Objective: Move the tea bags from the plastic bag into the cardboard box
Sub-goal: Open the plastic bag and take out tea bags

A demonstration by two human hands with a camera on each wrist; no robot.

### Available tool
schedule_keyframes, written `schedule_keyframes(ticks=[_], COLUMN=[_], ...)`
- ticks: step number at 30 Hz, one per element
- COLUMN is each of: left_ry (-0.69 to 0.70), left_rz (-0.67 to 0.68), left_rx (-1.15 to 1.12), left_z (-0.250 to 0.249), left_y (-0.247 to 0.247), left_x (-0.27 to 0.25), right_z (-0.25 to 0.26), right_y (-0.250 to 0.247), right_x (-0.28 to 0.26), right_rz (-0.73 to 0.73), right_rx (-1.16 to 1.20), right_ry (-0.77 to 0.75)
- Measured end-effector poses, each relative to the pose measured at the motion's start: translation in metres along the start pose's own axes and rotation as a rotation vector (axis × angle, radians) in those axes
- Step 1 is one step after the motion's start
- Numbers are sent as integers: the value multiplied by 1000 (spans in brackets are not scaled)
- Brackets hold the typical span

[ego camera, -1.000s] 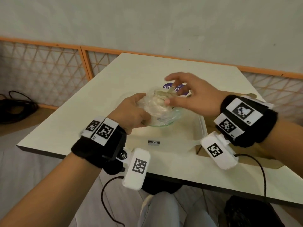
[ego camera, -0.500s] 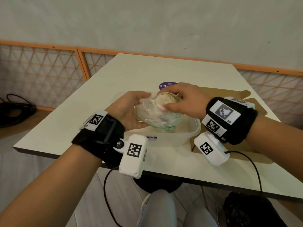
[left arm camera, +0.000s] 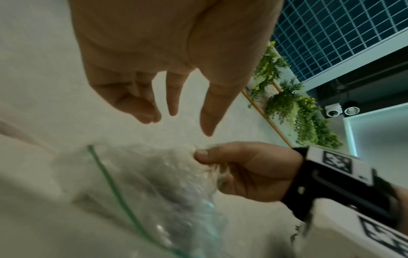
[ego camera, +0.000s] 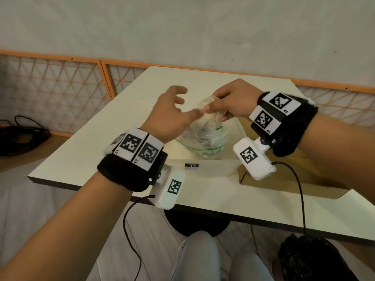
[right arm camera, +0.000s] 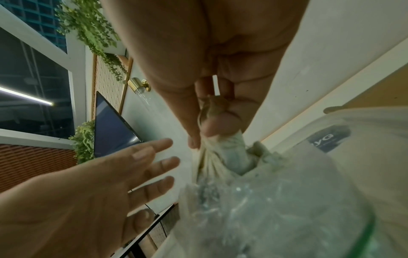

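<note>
A clear plastic bag (ego camera: 205, 136) with a green zip line hangs over the table, stuffed with pale tea bags (ego camera: 210, 119). My right hand (ego camera: 215, 107) pinches the bunched top of the bag (right arm camera: 264, 209) between thumb and fingers (right arm camera: 218, 127). My left hand (ego camera: 186, 102) hovers just left of the bag with fingers spread and holds nothing; its thumb tip nears the right thumb. In the left wrist view the left fingers (left arm camera: 174, 104) hang free above the bag (left arm camera: 154, 183). The flat brown cardboard box (ego camera: 284, 179) lies under my right wrist.
A translucent plastic tub (ego camera: 213, 167) sits on the cream table (ego camera: 101, 155) below the bag, left of the cardboard box. An orange-framed lattice fence (ego camera: 60, 88) runs behind the table. Black cables (ego camera: 18, 134) lie on the floor at left.
The right hand has lifted the bag by its top out of the tub. The left hand has let go of the bag and opened beside it.
</note>
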State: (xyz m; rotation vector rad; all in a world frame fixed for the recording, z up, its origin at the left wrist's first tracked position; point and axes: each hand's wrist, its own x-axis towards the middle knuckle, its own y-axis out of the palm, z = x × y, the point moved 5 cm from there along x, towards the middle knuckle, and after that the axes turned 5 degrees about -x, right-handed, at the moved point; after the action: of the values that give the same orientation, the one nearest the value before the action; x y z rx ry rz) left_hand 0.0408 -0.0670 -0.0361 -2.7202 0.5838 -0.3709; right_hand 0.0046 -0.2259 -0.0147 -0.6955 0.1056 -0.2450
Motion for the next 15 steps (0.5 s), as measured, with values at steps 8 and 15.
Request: schedule_keyframes(ticks=[8,15], left_ry=[-5,-123], left_rz=[170,104], left_rx=[-50,-277], left_z=[7,14], left_y=[32,26], left_x=[0,6], right_z=[23,21], right_y=[10,3], right_x=[-10,-13], right_rz=[59,120], right_rx=[210,276], right_ry=[7,-32])
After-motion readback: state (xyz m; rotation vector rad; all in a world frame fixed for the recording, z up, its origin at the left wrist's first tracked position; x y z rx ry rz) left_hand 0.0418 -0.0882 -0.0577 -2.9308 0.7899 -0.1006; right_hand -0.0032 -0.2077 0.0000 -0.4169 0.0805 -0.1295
